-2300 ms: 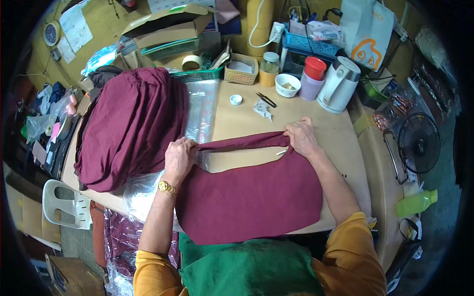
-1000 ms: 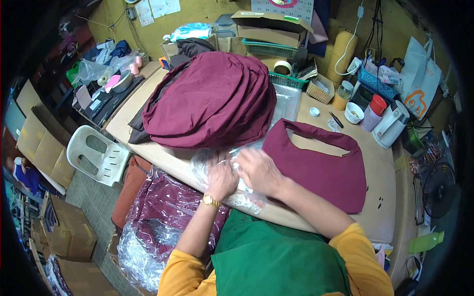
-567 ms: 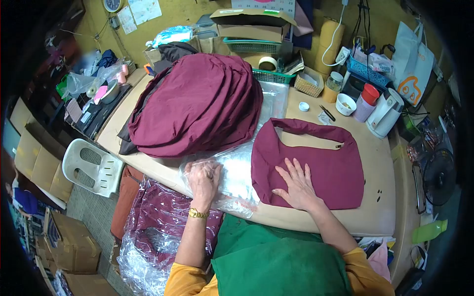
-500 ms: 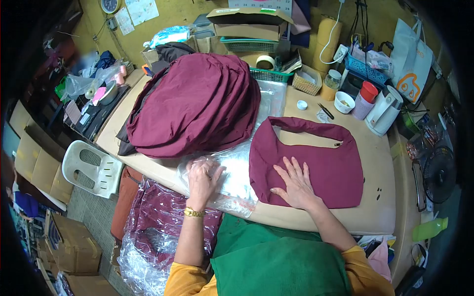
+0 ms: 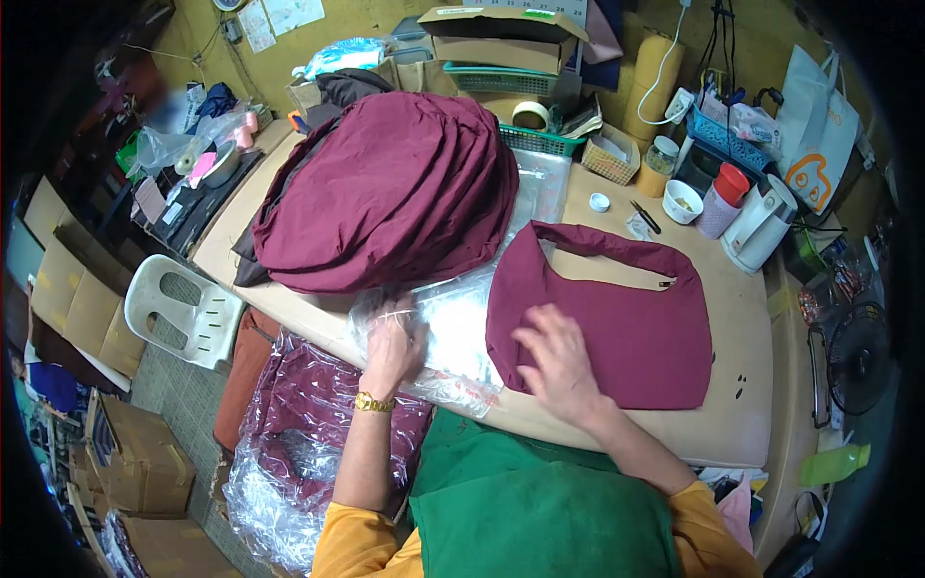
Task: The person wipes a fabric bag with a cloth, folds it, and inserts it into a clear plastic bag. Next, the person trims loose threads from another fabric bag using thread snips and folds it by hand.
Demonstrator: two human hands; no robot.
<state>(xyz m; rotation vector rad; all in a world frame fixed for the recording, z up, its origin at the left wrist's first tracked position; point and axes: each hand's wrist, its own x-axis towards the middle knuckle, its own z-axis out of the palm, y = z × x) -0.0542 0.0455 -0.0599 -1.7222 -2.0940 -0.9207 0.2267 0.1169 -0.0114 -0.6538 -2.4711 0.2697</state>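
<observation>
A maroon shoulder bag (image 5: 617, 337) lies flat on the table, its strap looped toward the back. My right hand (image 5: 559, 366) hovers over the bag's left part, fingers apart and slightly blurred, holding nothing. To the left of the bag, clear plastic bags (image 5: 453, 337) are spread on the tabletop. My left hand (image 5: 393, 345), a gold watch at its wrist, has its fingers curled into the plastic at the left edge; the fingertips are partly hidden by it. Just beyond that hand rises a large stack of maroon fabric bags (image 5: 385, 202).
Below the table's left front edge lie plastic-wrapped maroon items (image 5: 318, 405). A white plastic chair (image 5: 183, 313) stands at the left. Along the back right are a jar (image 5: 659, 166), a white bowl (image 5: 683, 200), a red-lidded tumbler (image 5: 721, 202) and an electric kettle (image 5: 759, 226).
My right hand has lifted off the maroon bag and shifted slightly left, its fingers bending. My left hand stays at the plastic, its fingers turned further in. The view has tilted a little.
</observation>
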